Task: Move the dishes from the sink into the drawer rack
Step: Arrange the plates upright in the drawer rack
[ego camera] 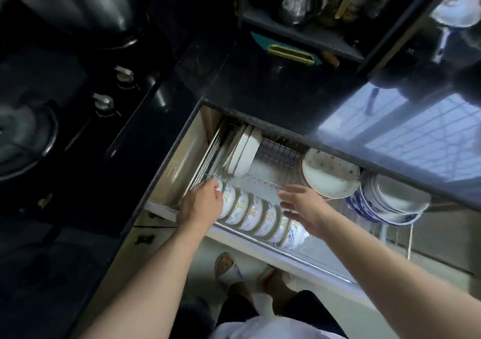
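The pulled-out drawer with its chrome wire dish rack (263, 154) stands open below the glossy black countertop (273, 86), and both bare hands reach down into it. Along the rack's near rail runs a row of small white bowls with gold rims and blue-and-gold patterns (260, 215), standing on edge one against the next. The left hand (201, 203) sits at the left end of that row, fingers curled over the rim of the end bowl and gripping it, close to the rack's left corner. The right hand (303, 203) hovers above the middle and right part of the same row, fingers spread and nearly straight, holding nothing; I cannot tell whether its fingertips brush the bowls beneath.

Behind the row, in the rack's far-left slots, a few plain white plates (243, 154) lean upright together. To the far right lies a stack of wide cream-white shallow bowls with a speckled rim (330, 174), tilted towards the front. Just beside those, further right, sits a stack of blue-and-white patterned porcelain bowls (385, 203), lying partly under the counter edge.

On the floor below the drawer front are the person's feet in pale slippers (229, 268). At the top right corner a white dish (455, 8) shows, blurred.
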Demonstrator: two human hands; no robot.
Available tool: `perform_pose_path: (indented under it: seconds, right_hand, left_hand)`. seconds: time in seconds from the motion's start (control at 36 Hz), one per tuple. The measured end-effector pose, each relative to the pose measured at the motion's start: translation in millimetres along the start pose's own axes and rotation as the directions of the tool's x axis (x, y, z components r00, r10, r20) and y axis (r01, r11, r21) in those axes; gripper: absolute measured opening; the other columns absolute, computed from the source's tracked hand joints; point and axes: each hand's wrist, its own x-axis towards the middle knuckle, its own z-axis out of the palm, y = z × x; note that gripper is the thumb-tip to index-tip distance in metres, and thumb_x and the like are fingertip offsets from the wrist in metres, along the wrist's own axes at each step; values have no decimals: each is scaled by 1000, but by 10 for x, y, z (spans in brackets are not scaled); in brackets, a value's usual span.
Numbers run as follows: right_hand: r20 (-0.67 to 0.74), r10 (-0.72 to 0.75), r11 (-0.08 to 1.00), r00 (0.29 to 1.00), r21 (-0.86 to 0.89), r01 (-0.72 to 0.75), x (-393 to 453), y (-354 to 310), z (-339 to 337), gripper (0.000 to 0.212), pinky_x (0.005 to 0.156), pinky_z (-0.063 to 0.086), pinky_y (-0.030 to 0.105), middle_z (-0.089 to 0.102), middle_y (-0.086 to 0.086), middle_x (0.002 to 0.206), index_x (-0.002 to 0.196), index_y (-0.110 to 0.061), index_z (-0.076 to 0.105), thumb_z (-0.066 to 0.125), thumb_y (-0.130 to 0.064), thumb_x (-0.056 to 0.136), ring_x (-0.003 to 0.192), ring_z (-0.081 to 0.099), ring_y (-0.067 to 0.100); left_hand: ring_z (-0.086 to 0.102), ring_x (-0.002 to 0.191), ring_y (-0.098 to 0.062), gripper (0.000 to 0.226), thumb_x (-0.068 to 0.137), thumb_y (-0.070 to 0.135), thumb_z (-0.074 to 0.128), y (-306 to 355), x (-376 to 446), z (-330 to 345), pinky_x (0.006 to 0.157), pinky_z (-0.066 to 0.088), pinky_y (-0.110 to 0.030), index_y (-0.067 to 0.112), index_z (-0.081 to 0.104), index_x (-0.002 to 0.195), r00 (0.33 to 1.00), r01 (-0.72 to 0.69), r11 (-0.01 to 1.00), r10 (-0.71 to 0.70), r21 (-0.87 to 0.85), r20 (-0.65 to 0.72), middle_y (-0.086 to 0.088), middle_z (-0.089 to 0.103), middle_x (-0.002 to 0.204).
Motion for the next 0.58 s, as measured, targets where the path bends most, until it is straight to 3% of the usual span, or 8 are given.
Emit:
perform_pose_path:
  seconds: [0.08, 0.17, 0.28, 0.39, 0.44, 0.5, 0.53, 0.58]
  right_hand:
    - [-63, 8, 998, 998, 61, -4, -457, 90, -352, 34, 104, 53, 44, 66, 18, 125, 133, -4, 58, 63, -10, 100, 120, 63, 34]
    - [-168, -6, 986, 986, 161, 33, -793, 148, -799, 21, 86, 59, 37, 69, 21, 123, 120, -4, 63, 62, -5, 99, 104, 70, 30]
    - [-307, -78, 956, 948, 246, 159, -1329, 267, -1462, 15, 74, 57, 32, 72, 16, 102, 111, -4, 68, 62, -1, 98, 78, 68, 21]
    - [-419, -157, 953, 894, 175, 249, -1865, 512, -1980, 13, 62, 52, 29, 74, 17, 97, 97, -14, 70, 64, -3, 94, 79, 67, 26]
    - [-453, -185, 959, 872, 110, 260, -2144, 732, -2252, 12, 67, 59, 38, 74, 14, 89, 97, -14, 73, 65, -6, 92, 76, 68, 29]
    - [-470, -225, 964, 853, 16, 264, -2454, 919, -2517, 10, 85, 62, 45, 75, 7, 90, 93, -16, 74, 67, -10, 91, 85, 72, 26]
    - [-471, -258, 964, 844, -62, 260, -2669, 1056, -2710, 10, 91, 60, 42, 74, 2, 93, 94, -17, 75, 67, -12, 92, 90, 71, 23]
    - [-449, -321, 944, 834, -222, 244, -3101, 1271, -3078, 15, 89, 55, 33, 71, -1, 99, 106, -17, 75, 65, -16, 95, 95, 67, 19]
  left_hand:
    - [65, 89, -24, 22, 99, 19, 50, 230, -113, -58, 78, 58, -40, 22, 66, 113, 998, -20, 1000, 21, -12, 51, -1, 70, 111]
    - [65, 92, -23, 27, 99, 22, 49, 593, -319, -46, 81, 55, -38, 23, 63, 123, 985, -61, 998, 62, -10, 162, -3, 69, 117]
    - [67, 91, -26, 20, 100, 28, 49, 1307, -673, -9, 84, 56, -39, 27, 65, 112, 916, -205, 978, 183, 25, 356, -4, 72, 111]
    - [67, 96, -25, 20, 100, 24, 50, 2167, -1131, 29, 81, 54, -32, 29, 68, 109, 875, -353, 935, 344, -39, 342, 2, 70, 106]
    - [66, 101, -22, 21, 97, 17, 55, 2647, -1401, 108, 78, 44, -25, 21, 72, 109, 852, -429, 902, 422, -51, 309, -1, 72, 104]
    - [66, 101, -21, 20, 94, 17, 57, 3102, -1689, 205, 83, 46, -27, 24, 73, 103, 812, -515, 856, 506, -48, 290, 1, 73, 102]
    - [66, 100, -21, 19, 94, 18, 56, 3356, -1906, 323, 86, 48, -28, 27, 72, 101, 784, -559, 827, 548, -52, 290, 2, 73, 101]
    - [65, 92, -16, 19, 95, 19, 56, 3825, -2350, 572, 83, 49, -24, 28, 71, 103, 730, -624, 779, 607, -55, 314, 5, 71, 96]
